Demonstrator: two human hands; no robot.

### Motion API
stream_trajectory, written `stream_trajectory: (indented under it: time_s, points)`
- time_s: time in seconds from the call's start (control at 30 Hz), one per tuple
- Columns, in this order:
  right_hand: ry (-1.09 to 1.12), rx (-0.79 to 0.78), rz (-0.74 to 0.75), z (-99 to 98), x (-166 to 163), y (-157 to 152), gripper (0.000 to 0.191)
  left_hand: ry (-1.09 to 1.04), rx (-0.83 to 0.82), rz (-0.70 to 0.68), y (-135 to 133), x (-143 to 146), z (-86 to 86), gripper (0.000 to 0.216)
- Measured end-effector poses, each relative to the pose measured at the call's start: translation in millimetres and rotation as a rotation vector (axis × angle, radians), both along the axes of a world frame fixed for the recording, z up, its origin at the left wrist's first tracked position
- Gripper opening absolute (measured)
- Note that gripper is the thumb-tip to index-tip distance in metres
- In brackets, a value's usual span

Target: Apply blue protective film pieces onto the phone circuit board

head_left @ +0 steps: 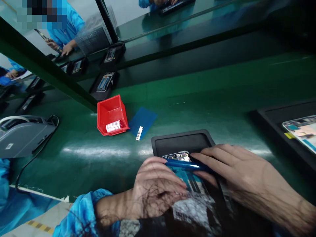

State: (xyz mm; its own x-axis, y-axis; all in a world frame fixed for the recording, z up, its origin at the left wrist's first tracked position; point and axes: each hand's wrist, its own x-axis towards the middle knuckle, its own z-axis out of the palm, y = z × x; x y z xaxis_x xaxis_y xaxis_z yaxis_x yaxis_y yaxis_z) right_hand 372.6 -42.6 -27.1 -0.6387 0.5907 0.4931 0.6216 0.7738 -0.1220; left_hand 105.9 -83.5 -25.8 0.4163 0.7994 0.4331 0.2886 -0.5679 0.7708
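An opened phone (179,156) lies in a black tray (181,141) on the green belt at the near edge. My left hand (155,187) rests on the phone's left side, fingers curled and pressed on it. My right hand (237,177) comes in from the right and grips a blue pen-like tool (185,164), laid across the phone with its tip toward my left fingers. Most of the phone is hidden under both hands.
A red bin (112,115) with a white perforated roll stands beyond, beside a blue sheet (143,120) bearing a small white strip. A grey device (22,135) with a cable sits left. Another tray with a phone (300,130) is right. Other workers in blue handle phones on the far belts.
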Motion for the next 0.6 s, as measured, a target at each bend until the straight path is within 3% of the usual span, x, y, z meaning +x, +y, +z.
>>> stream_trajectory:
  time_s: [0.1,0.27,0.4,0.6]
  points:
    - [0.010,0.009,0.012,4.0,2.2,-0.1,0.047,-0.019,0.013,-0.029,-1.4,1.1,2.0,0.011]
    - [-0.008,-0.006,0.005,6.4,4.9,-0.6,0.044,-0.022,0.006,0.109,1.3,-1.3,15.8,0.025]
    - [-0.053,0.038,0.058,10.4,1.2,-2.7,0.057,-0.069,-0.045,0.175,3.1,-3.1,18.1,0.031]
    - [0.034,-0.023,0.109,-1.0,3.2,-16.2,0.042,-0.103,-0.252,0.049,-8.9,2.9,3.5,0.016]
